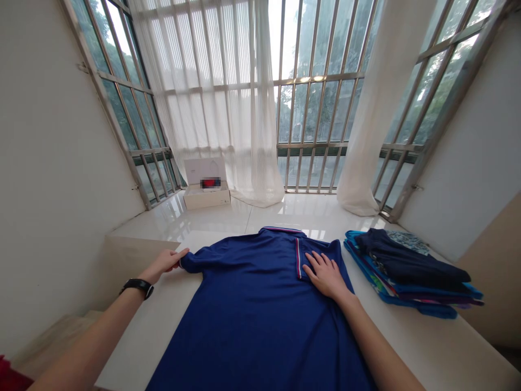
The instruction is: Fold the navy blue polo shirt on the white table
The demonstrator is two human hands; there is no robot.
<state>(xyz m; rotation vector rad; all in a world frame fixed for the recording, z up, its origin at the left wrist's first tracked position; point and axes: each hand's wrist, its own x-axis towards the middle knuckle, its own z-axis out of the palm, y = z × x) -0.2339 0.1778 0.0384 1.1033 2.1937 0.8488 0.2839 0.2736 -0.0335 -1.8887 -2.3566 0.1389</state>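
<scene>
A navy blue polo shirt [252, 304] lies spread on the white window ledge, its collar toward the window. Its right sleeve [315, 255], edged with a red and white stripe, is folded inward over the body. My right hand [325, 274] rests flat on that folded sleeve, fingers spread. At the other side, my left hand [165, 263] pinches the end of the left sleeve [193, 262], which sticks out sideways. A black watch [138, 288] is on my left wrist. The lower end of the shirt runs out of view.
Right of the shirt sits a stack of folded clothes [411, 274] in blues and dark colours. A white box [207, 198] with its lid up stands at the back left. White curtains [252, 108] hang before barred windows [317, 108]. Walls close in both sides.
</scene>
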